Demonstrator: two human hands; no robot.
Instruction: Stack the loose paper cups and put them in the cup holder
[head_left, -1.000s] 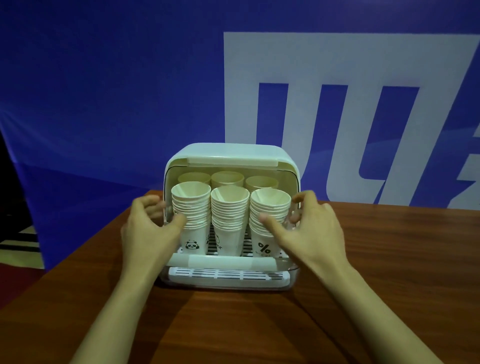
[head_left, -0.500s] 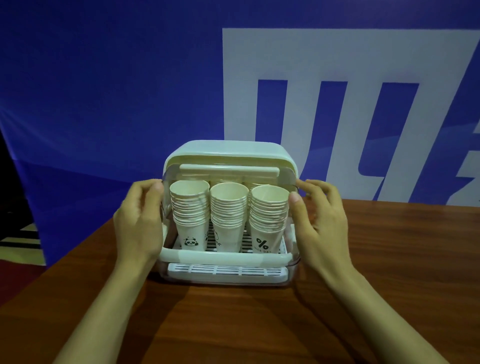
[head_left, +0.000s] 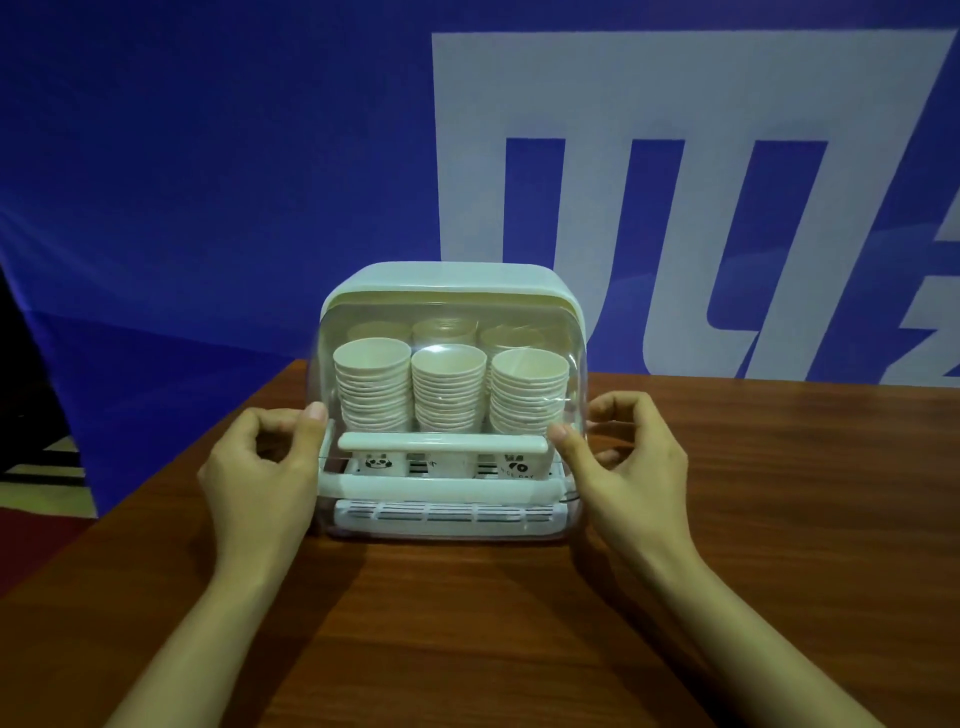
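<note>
The white cup holder (head_left: 452, 280) stands on the wooden table (head_left: 467, 623). Its clear curved lid (head_left: 574, 364) is lowered over the front, with the white lid handle (head_left: 441, 442) a little above the base rail. Behind the lid stand three front stacks of paper cups: left (head_left: 371, 384), middle (head_left: 449, 387), right (head_left: 529, 389). More stacks show dimly behind them. My left hand (head_left: 260, 467) pinches the lid's left edge, thumb on the front. On the other side my right hand (head_left: 628, 457) pinches the lid's right edge the same way.
A blue banner with large white shapes (head_left: 675, 156) hangs behind the table. The table's left edge (head_left: 156, 493) runs diagonally, with dark floor beyond it. No loose cups lie on the visible tabletop.
The clear lid has swung down from the top of the holder to cover the cup stacks. Both hands moved from the front stacks to the lid's sides and came down with it.
</note>
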